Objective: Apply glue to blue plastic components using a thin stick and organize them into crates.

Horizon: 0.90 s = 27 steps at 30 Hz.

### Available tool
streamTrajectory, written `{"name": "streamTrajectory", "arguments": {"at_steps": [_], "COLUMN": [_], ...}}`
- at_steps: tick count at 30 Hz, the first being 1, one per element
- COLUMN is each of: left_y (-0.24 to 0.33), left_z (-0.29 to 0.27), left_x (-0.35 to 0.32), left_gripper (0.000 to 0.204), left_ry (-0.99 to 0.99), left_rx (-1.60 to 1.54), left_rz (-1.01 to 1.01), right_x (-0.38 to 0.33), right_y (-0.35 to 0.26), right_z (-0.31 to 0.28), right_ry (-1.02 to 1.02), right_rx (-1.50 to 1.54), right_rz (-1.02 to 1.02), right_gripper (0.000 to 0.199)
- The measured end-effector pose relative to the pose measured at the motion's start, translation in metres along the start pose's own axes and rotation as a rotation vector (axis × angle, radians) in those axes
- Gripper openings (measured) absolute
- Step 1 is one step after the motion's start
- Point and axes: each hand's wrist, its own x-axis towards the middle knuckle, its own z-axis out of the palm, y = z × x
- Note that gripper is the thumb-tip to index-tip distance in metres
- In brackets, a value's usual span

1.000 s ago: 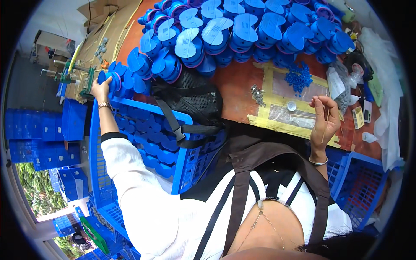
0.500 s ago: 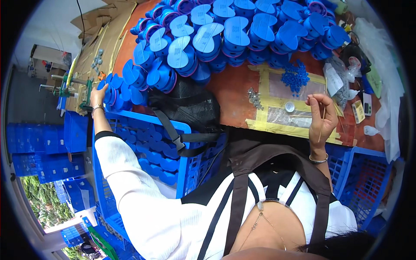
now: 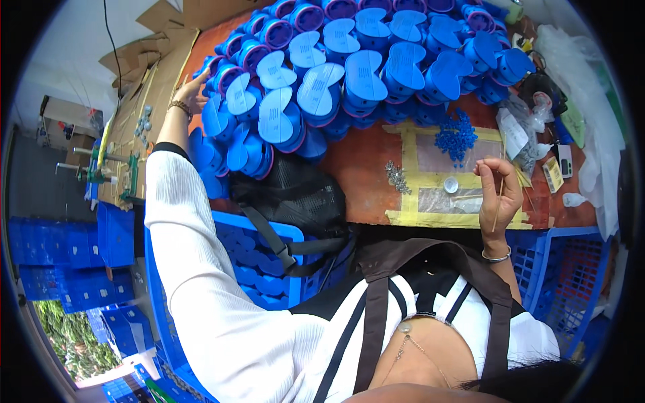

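My left hand [image 3: 192, 93] reaches to the far left end of the pile, its fingers stretched out against a blue plastic part [image 3: 213, 67] there; the pile hides some fingertips. Between the fingers of my right hand [image 3: 502, 191] a thin wooden stick [image 3: 498, 213] is held, with thumb and forefinger brought together. Close by on the table lie a heap of small blue pieces [image 3: 456, 136], a small round white dish [image 3: 451, 185] and a scatter of small shiny metal pieces [image 3: 397, 177]. Rounded blue plastic parts [image 3: 319, 91], some with purple rims, fill the back of the table.
A black mesh bag [image 3: 295, 195] hangs over the front edge, above a blue crate [image 3: 222, 218] holding more blue parts. Another blue crate [image 3: 537, 262] stands at right. Green clamp-like fixtures [image 3: 129, 178] are at left. Plastic bags [image 3: 578, 94] lie at far right.
My left hand has moved farther away along the pile's left side, from its near corner to its far end. My right hand keeps its pose with the stick. The view has tilted slightly.
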Motion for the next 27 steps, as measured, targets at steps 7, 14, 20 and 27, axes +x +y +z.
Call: {"name": "streamTrajectory", "arguments": {"at_steps": [7, 14, 20, 27], "left_y": [0.008, 0.018, 0.014, 0.033], "left_z": [0.017, 0.03, 0.013, -0.058], "left_x": [0.037, 0.033, 0.044, -0.032], "left_gripper": [0.108, 0.079, 0.074, 0.053], "left_ry": [0.037, -0.112, -0.045, 0.03], "left_rx": [0.053, -0.155, -0.3, -0.809], "left_rz": [0.091, -0.021, 0.014, 0.158], "right_x": [0.007, 0.015, 0.008, -0.006], "right_y": [0.016, 0.021, 0.018, 0.005], "right_z": [-0.007, -0.008, -0.011, -0.024], "right_ry": [0.046, 0.06, 0.033, -0.17], "right_rx": [-0.1, -0.12, -0.113, 0.03], "right_rz": [-0.024, -0.029, -0.04, 0.096], "right_gripper": [0.008, 0.009, 0.01, 0.034]}}
